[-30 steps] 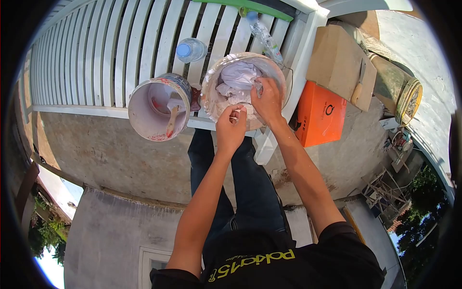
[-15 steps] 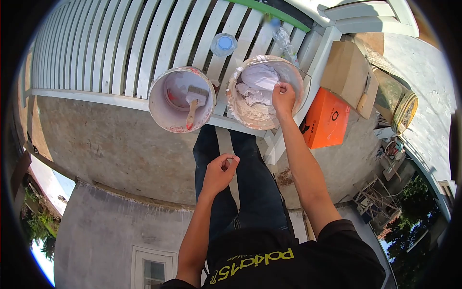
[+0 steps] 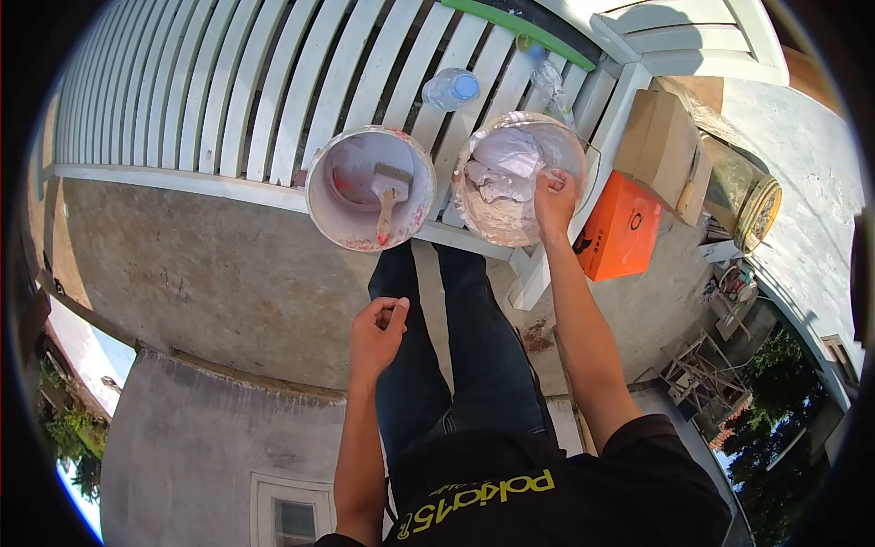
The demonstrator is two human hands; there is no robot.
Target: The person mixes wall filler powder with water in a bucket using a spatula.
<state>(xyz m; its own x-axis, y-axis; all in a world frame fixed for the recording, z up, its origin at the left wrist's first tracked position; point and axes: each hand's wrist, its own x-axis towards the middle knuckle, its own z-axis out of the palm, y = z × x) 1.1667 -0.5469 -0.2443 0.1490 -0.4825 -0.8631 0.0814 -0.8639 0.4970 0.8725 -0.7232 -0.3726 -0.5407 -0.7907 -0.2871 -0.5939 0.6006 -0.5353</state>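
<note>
My right hand (image 3: 555, 202) is inside the right side of a paint-crusted bucket (image 3: 468, 187), fingers pinched together beside a crumpled white plastic bag (image 3: 510, 153). What its fingertips hold, if anything, is hidden. My left hand (image 3: 377, 337) hangs in front of my legs with its fingers curled closed, and nothing shows in it. To the left of the crusted bucket stands a second, whitish bucket (image 3: 321, 196). A wide paintbrush (image 3: 390, 190) with a red-tipped handle lies inside that one.
Both buckets stand on a white slatted bench (image 3: 232, 100). Behind them are a clear bottle with a blue cap (image 3: 451, 89) and another clear bottle (image 3: 549, 87). To the right are an orange box (image 3: 620, 228), a cardboard box (image 3: 654, 150) and a stained can (image 3: 758, 214).
My right hand has dipped slightly deeper into the crusted bucket. My left hand has moved left and a little down. The buckets and bottle appear shifted right as the view turned.
</note>
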